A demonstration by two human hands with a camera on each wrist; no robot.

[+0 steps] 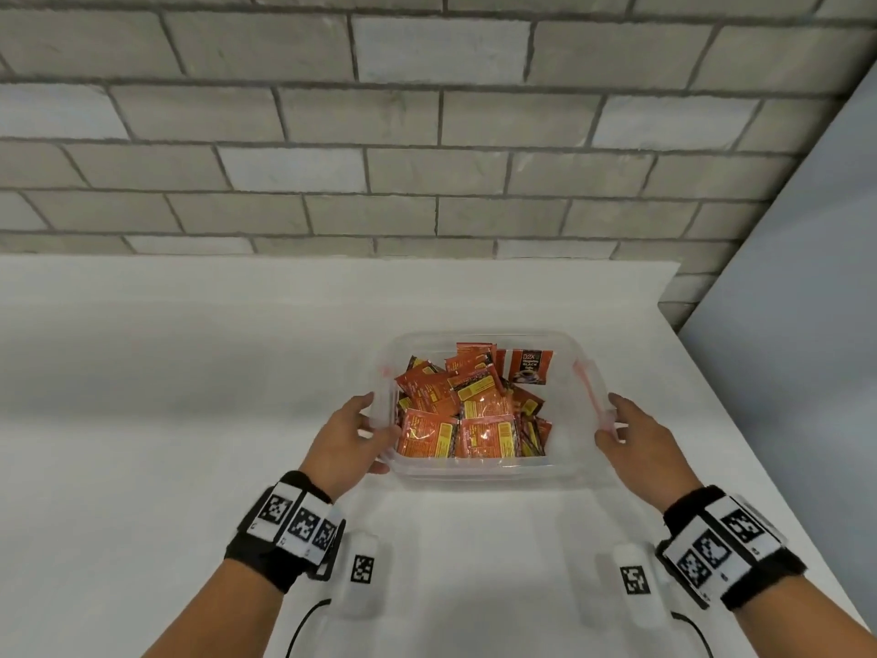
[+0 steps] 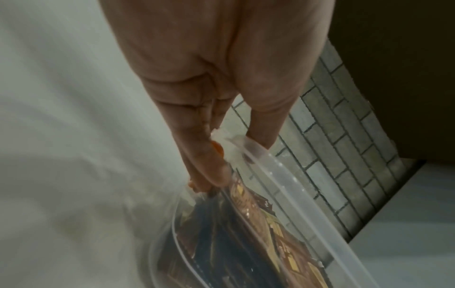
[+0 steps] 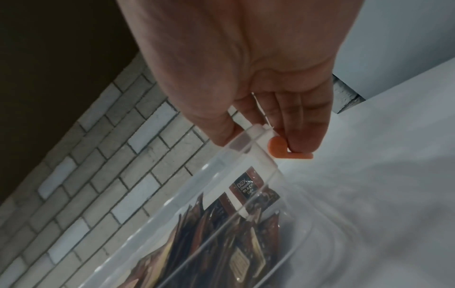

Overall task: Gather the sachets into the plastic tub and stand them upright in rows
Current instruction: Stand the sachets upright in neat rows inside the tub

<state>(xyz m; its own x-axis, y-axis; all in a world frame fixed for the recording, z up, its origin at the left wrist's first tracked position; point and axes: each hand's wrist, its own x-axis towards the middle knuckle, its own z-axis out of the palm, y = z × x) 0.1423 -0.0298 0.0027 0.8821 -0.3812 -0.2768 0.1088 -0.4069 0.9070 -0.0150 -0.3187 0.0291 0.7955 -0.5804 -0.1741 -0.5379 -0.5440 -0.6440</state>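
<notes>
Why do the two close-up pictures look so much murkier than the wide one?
Head view: bright, even light, sachets vivid orange. Left wrist view: dim, the plastic tub smeared by blur. Right wrist view: equally dim, the white table streaked, sachet colours dulled to brown.

A grey brick wall backs the white table; right, perhaps a plain panel.

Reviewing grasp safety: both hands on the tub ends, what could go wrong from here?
1. The left hand and right hand pinch only the plastic tub rim; a lift might slip.
2. The sachets lie jumbled, not in rows; tilting could spill them.
3. The tub sits near the table right edge.
</notes>
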